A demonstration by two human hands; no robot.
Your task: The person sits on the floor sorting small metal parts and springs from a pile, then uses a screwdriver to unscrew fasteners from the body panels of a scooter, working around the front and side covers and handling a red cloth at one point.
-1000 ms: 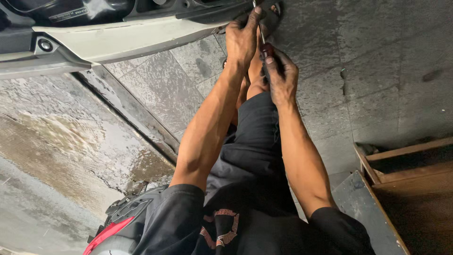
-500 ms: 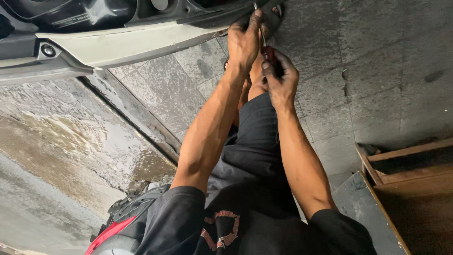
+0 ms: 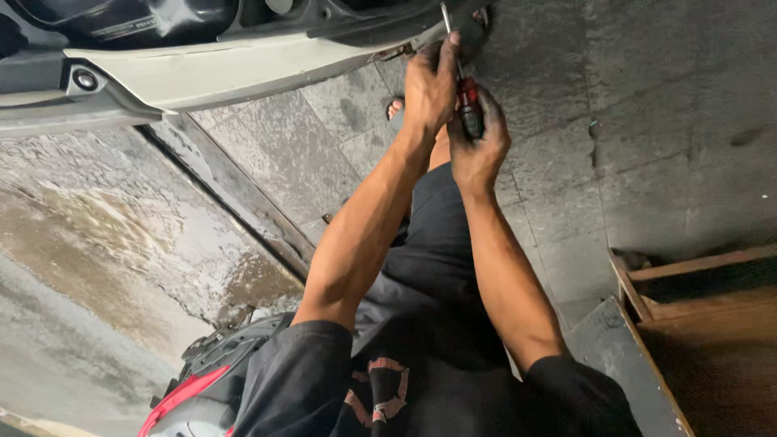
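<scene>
My right hand point(image 3: 479, 146) fingers wrapped round red-handled screwdriver point(image 3: 468, 99); my left hand point(image 3: 430, 85) fingers pinch its shaft, tip at pale scooter panel point(image 3: 243, 73) edge.

Dim, flat daylight; soft shadows, sharp focus.
</scene>
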